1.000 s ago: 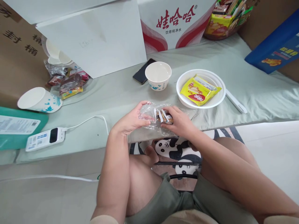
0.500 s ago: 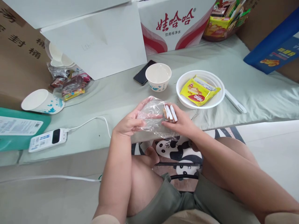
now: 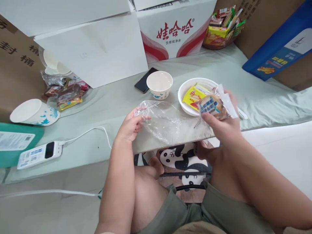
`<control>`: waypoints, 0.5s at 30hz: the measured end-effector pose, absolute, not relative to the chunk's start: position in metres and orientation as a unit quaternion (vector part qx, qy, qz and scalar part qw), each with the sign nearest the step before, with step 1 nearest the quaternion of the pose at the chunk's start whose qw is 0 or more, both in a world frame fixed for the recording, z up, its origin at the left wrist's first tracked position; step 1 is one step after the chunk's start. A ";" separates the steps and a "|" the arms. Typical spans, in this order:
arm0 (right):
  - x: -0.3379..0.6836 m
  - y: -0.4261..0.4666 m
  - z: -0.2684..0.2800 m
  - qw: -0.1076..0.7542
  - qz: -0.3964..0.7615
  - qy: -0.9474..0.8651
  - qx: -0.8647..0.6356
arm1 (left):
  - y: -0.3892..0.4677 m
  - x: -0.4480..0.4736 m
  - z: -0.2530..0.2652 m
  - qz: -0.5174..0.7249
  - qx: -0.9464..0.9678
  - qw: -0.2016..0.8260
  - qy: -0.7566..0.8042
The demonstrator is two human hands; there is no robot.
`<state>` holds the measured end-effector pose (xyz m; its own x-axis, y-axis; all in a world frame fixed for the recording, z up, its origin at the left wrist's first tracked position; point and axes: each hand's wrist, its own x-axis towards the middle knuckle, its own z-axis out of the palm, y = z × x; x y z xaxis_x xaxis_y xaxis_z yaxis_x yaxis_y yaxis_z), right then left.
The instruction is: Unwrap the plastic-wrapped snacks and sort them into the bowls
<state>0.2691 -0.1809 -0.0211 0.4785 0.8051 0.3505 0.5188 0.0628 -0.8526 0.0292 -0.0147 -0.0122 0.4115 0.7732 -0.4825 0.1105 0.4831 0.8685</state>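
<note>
A clear plastic bag (image 3: 162, 122) hangs limp from my left hand (image 3: 131, 125), its top bunched between the closed fingers. My right hand (image 3: 226, 120) is closed around wrapped biscuits (image 3: 214, 105) in see-through packaging with blue print; how many packets there are I cannot tell. The biscuits are in front of a white bowl (image 3: 181, 94) and hide part of it. Inside that bowl lies a yellow snack packet (image 3: 192, 97), partly covered by the biscuits. Behind the bag stands a white paper cup (image 3: 159, 85) with blue leaf print.
A black phone (image 3: 143, 83) lies behind the cup. To the left are a tipped paper cup (image 3: 34, 112), several wrapped snacks (image 3: 69, 94) and a white power bank (image 3: 40, 155) with a cable. White cartons (image 3: 170, 35) and a snack basket (image 3: 216, 42) line the back.
My right hand has drawn the biscuits out of the bag and moved right, over the bowl's near side. My left hand has moved slightly left, still gripping the bag. The view has shifted a little.
</note>
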 end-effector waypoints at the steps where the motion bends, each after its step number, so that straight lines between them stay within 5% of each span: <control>1: 0.278 -0.177 -0.019 0.511 0.076 -0.492 -0.701 | -0.015 0.031 -0.012 0.229 0.453 0.715 0.482; 7: 0.309 -0.152 -0.014 0.331 -0.039 -0.523 -0.785 | -0.018 0.041 -0.009 0.209 0.474 0.733 0.441; 15: 0.260 -0.188 -0.018 0.399 0.062 -0.600 -0.691 | -0.022 0.044 -0.012 0.176 0.504 0.751 0.389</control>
